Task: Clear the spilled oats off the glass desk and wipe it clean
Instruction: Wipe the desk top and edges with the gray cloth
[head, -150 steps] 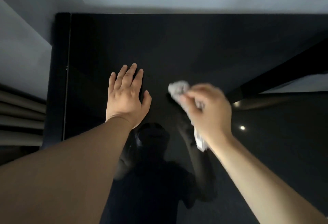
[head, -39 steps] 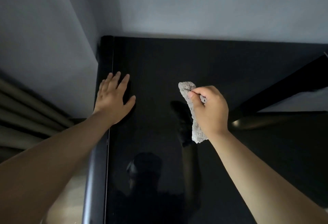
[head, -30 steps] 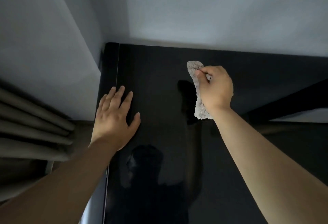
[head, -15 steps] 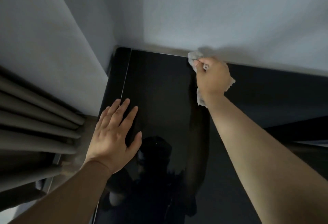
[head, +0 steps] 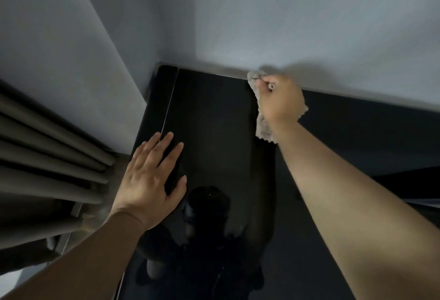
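**Cloth at the back edge of the glass desk**

The right hand (head: 278,99) is stretched out to the far edge of the black glass desk (head: 214,114), right where the top meets the pale wall (head: 285,26). Its fingers are curled tight around a crumpled grey cloth (head: 263,129). One end of the cloth pokes out past the knuckles and touches the line between desk and wall. The other end hangs out below the wrist and lies on the glass, and a small tuft shows at the right of the hand. The hand throws a soft shadow on the wall behind it.

The left hand (head: 150,180) lies flat on the desk near its left edge, nearer to the person than the right one and well apart from it. Its fingers are straight and close together, the thumb is spread out to the side, and it holds nothing. The outer fingers reach the thin seam that runs along the dark strip at the desk's left side.

The glass is glossy enough to show a dim reflection (head: 209,207) of the person between the two forearms (too dark for any detail). Left of the desk, folds of a brown-grey curtain (head: 47,152) hang beside the wall corner.
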Available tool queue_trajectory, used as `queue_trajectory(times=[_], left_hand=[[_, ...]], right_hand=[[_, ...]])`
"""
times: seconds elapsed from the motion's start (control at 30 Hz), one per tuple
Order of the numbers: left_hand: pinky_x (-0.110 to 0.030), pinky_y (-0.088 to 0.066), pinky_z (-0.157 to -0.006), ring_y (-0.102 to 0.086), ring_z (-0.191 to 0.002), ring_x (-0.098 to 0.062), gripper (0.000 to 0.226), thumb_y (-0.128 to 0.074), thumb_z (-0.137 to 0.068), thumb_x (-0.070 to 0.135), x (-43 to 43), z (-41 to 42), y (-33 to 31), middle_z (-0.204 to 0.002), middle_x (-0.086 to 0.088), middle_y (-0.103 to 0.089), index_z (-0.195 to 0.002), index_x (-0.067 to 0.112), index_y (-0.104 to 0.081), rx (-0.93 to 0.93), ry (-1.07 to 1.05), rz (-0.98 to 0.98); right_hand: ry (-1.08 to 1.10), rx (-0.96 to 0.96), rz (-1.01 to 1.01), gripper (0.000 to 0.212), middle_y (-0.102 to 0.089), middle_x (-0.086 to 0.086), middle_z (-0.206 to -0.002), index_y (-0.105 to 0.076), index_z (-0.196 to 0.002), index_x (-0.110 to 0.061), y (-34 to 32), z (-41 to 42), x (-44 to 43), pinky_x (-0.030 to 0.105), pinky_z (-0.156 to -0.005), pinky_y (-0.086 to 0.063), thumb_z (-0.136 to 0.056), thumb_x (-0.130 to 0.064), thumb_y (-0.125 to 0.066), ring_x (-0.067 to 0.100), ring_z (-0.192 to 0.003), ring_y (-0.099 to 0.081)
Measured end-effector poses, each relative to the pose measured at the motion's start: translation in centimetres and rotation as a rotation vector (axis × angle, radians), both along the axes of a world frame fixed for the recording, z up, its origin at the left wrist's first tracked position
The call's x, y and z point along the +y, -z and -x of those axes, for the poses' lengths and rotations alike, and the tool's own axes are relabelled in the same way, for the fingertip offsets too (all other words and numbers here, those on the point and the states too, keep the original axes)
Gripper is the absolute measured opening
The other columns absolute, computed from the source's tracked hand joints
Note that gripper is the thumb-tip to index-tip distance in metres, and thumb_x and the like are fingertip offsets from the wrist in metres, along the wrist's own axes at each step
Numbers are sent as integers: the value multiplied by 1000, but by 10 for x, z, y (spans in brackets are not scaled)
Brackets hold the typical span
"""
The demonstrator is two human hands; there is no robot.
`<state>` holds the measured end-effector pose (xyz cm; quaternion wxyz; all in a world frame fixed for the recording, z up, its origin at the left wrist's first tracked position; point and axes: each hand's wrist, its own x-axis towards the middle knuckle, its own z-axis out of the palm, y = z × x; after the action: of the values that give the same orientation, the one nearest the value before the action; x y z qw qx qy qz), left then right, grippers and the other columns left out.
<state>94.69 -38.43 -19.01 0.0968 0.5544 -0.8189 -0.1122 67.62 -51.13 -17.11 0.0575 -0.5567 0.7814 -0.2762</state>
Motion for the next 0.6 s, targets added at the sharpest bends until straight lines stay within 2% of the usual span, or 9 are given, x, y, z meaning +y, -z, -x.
queue_trajectory(times=[0.07,0.2,0.37,0.43,0.53,0.6], left_hand=[[-44,-18,-119,-16,-147,-21,64,-36,-90,48,1,0,0,-155,-6,-29,-145,15,-41,-7,0,-2],[-35,-7,-121,-11,-148,-18,65,-33,-90,50,1,-2,-1,-157,-3,-26,-147,19,-37,-19,-15,-18],[-35,-7,-121,-12,-148,-19,65,-31,-90,50,1,-1,-2,-157,-4,-27,-147,18,-38,-20,-14,-13],[-34,-7,-121,-13,-148,-20,65,-31,-90,50,1,-1,-1,-156,-4,-28,-146,18,-39,-14,-17,-2],[-36,-10,-120,-16,-147,-21,65,-32,-90,49,1,0,0,-156,-5,-29,-146,17,-40,-2,-18,12],[-38,-13,-120,-18,-146,-22,65,-33,-89,49,1,0,1,-155,-6,-31,-145,16,-41,9,-15,27]], right_hand=[[-41,58,28,12,-69,-2,-96,-73,-94,-23,8,-17,22,29,-65,-46,-89,-24,-62,20,-86,-62],[-167,-3,3,16,-66,-11,-97,-73,-92,-29,9,-33,104,35,-71,-51,-91,-38,-59,11,-82,-61],[-235,-215,-31,15,-65,-18,-92,-74,-86,-32,-4,-53,179,34,-67,-52,-88,-41,-61,5,-82,-63],[-243,-228,-3,12,-66,-17,-91,-74,-85,-30,-13,-47,181,29,-69,-52,-88,-36,-64,5,-82,-63],[-80,-65,91,13,-67,-8,-96,-74,-90,-23,-16,-18,138,26,-74,-48,-90,-30,-62,11,-85,-62],[32,-12,56,17,-66,-4,-99,-73,-94,-21,-11,-3,102,27,-74,-46,-92,-33,-60,17,-89,-62]])
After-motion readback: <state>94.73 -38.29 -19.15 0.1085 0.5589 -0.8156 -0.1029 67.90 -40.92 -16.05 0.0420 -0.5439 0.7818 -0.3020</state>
